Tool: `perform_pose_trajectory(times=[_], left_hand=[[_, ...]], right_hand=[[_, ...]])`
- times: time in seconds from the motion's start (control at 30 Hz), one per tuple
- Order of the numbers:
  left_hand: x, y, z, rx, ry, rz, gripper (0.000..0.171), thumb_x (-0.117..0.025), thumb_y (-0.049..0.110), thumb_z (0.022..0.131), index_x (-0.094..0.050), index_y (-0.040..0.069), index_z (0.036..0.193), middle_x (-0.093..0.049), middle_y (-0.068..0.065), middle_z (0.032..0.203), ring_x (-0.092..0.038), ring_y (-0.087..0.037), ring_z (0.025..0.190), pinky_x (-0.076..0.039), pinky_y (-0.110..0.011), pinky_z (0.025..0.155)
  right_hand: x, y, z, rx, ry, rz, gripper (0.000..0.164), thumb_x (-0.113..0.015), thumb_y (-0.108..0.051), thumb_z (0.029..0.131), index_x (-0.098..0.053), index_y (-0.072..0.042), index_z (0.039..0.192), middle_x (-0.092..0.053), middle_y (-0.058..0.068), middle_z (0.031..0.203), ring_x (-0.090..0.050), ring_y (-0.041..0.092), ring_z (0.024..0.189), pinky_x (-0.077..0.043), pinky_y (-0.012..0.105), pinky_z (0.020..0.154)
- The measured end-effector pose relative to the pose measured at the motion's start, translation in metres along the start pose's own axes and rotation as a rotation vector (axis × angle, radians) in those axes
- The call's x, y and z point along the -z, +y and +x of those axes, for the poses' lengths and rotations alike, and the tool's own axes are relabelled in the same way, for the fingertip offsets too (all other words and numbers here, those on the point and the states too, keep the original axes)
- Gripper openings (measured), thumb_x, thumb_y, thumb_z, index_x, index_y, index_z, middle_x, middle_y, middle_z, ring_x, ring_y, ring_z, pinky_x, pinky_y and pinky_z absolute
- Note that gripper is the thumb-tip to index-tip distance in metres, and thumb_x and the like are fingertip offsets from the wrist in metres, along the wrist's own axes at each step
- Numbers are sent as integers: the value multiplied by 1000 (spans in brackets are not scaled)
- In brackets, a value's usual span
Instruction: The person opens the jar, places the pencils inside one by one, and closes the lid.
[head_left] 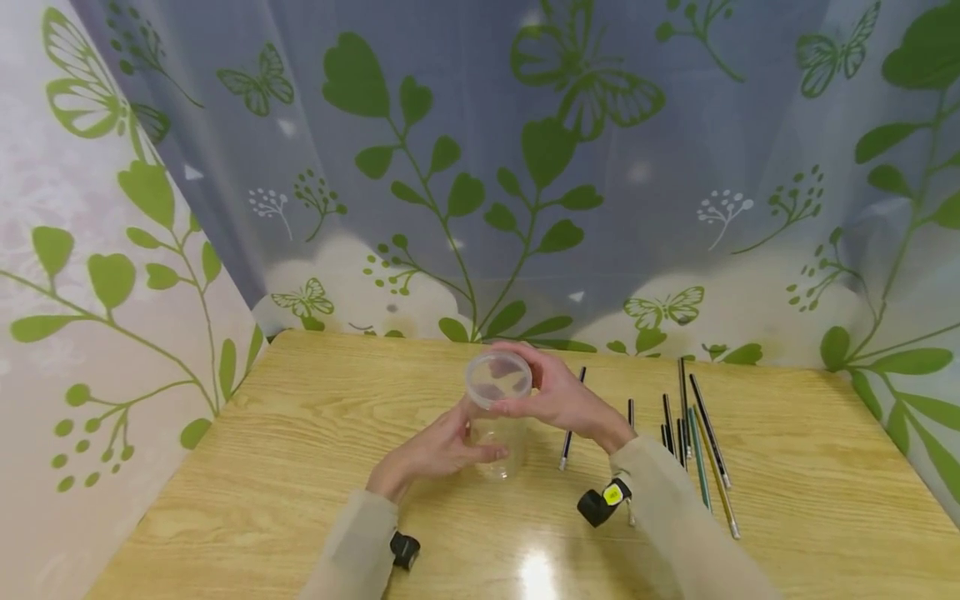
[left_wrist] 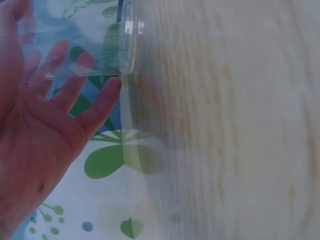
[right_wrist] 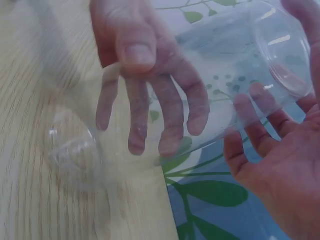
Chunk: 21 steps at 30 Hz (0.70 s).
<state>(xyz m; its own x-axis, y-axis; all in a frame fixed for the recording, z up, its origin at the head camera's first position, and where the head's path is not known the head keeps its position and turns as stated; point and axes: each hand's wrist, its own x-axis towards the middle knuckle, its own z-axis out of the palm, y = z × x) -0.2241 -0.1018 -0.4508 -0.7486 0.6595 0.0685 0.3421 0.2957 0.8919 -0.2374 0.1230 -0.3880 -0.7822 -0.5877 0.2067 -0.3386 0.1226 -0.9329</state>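
Note:
A clear plastic jar [head_left: 513, 442] is held between the two hands over the wooden table, its round mouth with a whitish rim turned up toward the head camera. My left hand [head_left: 438, 448] grips the jar's body lower down; in the right wrist view, the left thumb [right_wrist: 138, 54] lies in front and its fingers show through the clear wall. Up at the rim, my right hand [head_left: 558, 398] holds the jar with thumb and fingers spread around it. The left wrist view has the left hand [left_wrist: 55, 120] beside the jar's base [left_wrist: 129, 37].
Several dark pencils, a green pencil [head_left: 701, 458] and a yellowish pencil [head_left: 718, 475] lie on the table [head_left: 300, 433] to the right. A single dark pencil [head_left: 572, 421] lies closer to the jar, another [head_left: 631, 408] by the right wrist. A patterned curtain [head_left: 420, 250] hangs behind.

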Motion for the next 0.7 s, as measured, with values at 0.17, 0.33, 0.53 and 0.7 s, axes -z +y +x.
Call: perform_pose_trajectory(times=[0.17, 0.33, 0.53, 0.7], left_hand=[[-2, -1, -1, 12, 6, -26, 93, -76, 26, 94, -14, 43, 160, -15, 3, 171, -21, -30, 157, -23, -73, 120], [-4, 1, -3, 34, 17, -80, 93, -76, 26, 94, -14, 42, 161, -18, 1, 171, -18, -33, 158, -18, -77, 119], [-7, 2, -5, 56, 35, -125, 91, -77, 26, 93, -17, 45, 158, -29, 2, 166, -28, -32, 154, -24, -74, 119], [-8, 3, -5, 55, 46, -140, 89, -77, 24, 93, -20, 42, 159, -31, 1, 165, -33, -32, 152, -31, -69, 119]], right_hand=[[-5, -2, -7, 5, 90, -50, 68, -82, -17, 88, -48, -16, 147, -59, 14, 137, -62, 33, 119, -52, 50, 98], [-12, -5, -16, -15, 229, -78, 64, -85, -15, 84, -46, -11, 135, -58, 14, 134, -63, 28, 115, -54, 47, 99], [-20, -5, -25, -2, 335, -102, 65, -86, -14, 83, -49, -12, 137, -59, 12, 132, -62, 31, 118, -57, 41, 99], [-21, -3, -27, 40, 342, -107, 60, -82, -14, 87, -53, -14, 139, -61, 12, 130, -61, 34, 118, -58, 35, 95]])
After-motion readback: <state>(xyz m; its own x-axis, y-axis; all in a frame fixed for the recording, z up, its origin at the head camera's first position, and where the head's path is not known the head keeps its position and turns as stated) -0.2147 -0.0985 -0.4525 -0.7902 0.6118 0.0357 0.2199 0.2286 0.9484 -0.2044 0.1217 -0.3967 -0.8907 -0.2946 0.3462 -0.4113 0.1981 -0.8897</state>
